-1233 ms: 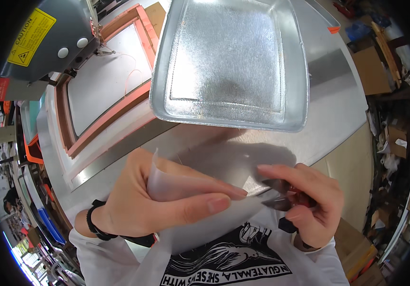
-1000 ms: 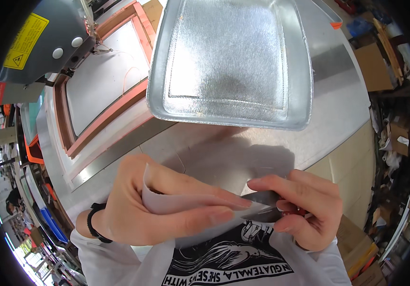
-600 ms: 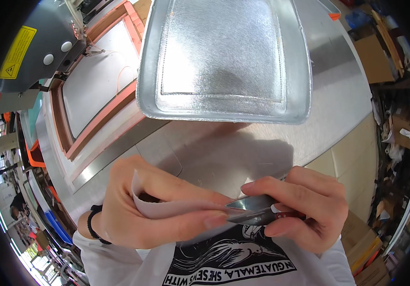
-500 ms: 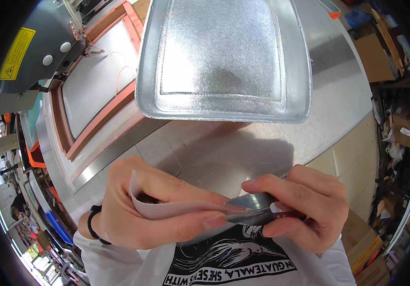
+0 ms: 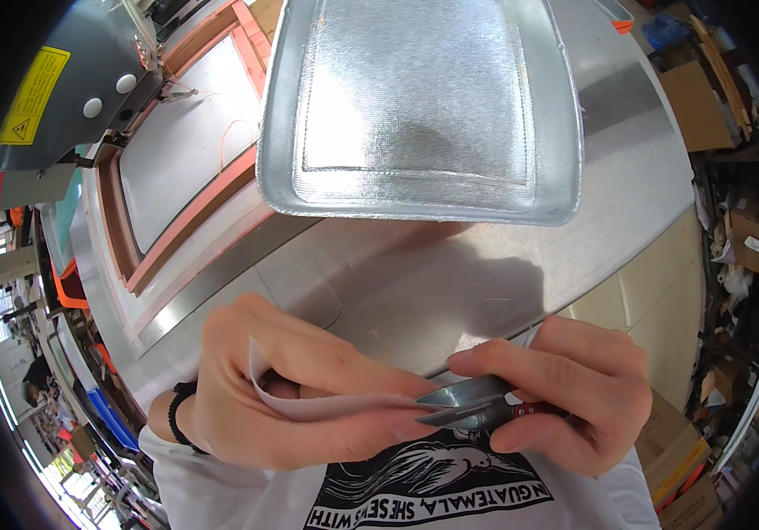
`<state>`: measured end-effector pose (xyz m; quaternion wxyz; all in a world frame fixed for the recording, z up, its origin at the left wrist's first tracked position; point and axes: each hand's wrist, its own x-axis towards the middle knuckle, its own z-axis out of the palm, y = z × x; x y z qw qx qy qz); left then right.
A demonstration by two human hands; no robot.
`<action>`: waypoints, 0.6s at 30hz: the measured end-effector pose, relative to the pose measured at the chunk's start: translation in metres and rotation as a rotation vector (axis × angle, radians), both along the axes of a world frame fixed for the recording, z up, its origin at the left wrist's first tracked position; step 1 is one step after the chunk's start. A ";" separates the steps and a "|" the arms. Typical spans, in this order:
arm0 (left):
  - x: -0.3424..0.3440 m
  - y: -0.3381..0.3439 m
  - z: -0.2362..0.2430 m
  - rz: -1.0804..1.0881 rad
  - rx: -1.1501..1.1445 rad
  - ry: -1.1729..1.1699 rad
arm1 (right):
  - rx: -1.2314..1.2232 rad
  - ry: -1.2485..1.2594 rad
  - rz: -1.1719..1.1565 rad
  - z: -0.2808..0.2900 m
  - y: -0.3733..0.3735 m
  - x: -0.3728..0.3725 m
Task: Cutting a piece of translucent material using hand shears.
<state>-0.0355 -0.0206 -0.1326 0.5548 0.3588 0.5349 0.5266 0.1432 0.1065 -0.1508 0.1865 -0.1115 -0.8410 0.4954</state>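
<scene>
A pale, thin strip of material (image 5: pixel 326 408) curls through my left hand (image 5: pixel 260 389), pinched between its thumb and fingers. My right hand (image 5: pixel 578 389) is closed round a small pair of thread snips (image 5: pixel 478 399) with dark metal blades and a bit of red at the handle. The blades point left and meet the strip's end beside my left fingertips. Whether they have cut into it I cannot tell. Just beyond both hands hangs or stands a large silver, foil-lined piece (image 5: pixel 415 115) with stitched seams and a raised rim.
Under everything lies a grey metal tabletop (image 5: pixel 397 283). To the left sits a pinkish-red frame (image 5: pixel 194 221) around a white panel, beside a dark machine (image 5: pixel 88 79) with a yellow warning label. Shelves with cardboard boxes (image 5: pixel 697 106) line the right side.
Both hands have dropped slightly and shifted a little right in the picture, with the strip and the snips. The holds are the same, and the blades look slightly turned.
</scene>
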 end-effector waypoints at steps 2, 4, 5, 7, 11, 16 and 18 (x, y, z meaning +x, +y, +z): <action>-0.001 -0.002 0.002 -0.006 -0.019 0.029 | 0.003 0.000 -0.005 0.001 -0.001 -0.001; -0.001 -0.004 0.002 -0.017 0.022 0.082 | 0.000 -0.002 -0.003 0.002 -0.002 -0.001; -0.001 -0.005 -0.002 -0.029 0.075 0.119 | 0.000 -0.004 -0.004 0.002 -0.002 -0.001; -0.002 -0.005 -0.006 -0.037 0.134 0.147 | -0.003 0.001 -0.002 0.002 -0.002 0.000; -0.001 -0.005 -0.007 -0.024 0.160 0.158 | -0.003 0.020 -0.010 0.001 -0.003 0.000; 0.001 -0.006 -0.006 -0.004 0.141 0.160 | -0.008 0.027 -0.030 0.001 -0.005 0.000; 0.003 -0.005 -0.007 0.014 0.129 0.167 | -0.007 0.041 -0.043 -0.001 -0.006 0.000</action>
